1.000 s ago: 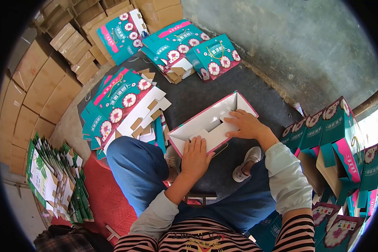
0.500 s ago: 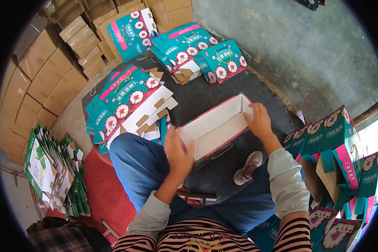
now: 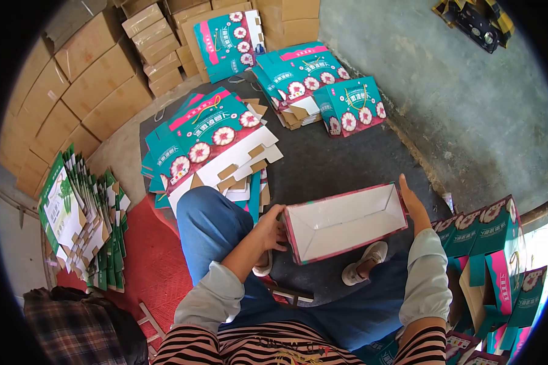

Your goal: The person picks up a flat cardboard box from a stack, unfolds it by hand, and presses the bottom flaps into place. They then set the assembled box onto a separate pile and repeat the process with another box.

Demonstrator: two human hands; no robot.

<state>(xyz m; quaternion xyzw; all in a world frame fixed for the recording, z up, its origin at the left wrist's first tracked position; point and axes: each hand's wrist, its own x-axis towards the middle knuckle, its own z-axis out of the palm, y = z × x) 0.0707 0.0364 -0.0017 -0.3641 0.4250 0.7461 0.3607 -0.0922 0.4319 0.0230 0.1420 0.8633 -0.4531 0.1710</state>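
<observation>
An open cardboard gift box (image 3: 347,224), white inside with a dark pink rim, is between my hands above the dark floor mat. Its open side faces up toward me, and the bottom flaps inside lie folded across. My left hand (image 3: 269,231) is at the left end, fingers bent against the wall. Against the right end lies my right hand (image 3: 413,205), its fingers stretched along the outside. The box's printed outer sides are mostly hidden from this angle.
Flat teal cartons (image 3: 204,137) lie stacked left of the box; more teal cartons (image 3: 301,79) stand behind. Assembled boxes (image 3: 487,243) crowd the right side. Green folded cartons (image 3: 82,213) lean at the left. Brown boxes (image 3: 97,79) line the back, beside a grey wall (image 3: 420,73).
My hands have closed in on the box's two ends. The box has turned from slanted to nearly level across and tipped more toward me. The whole view has shifted.
</observation>
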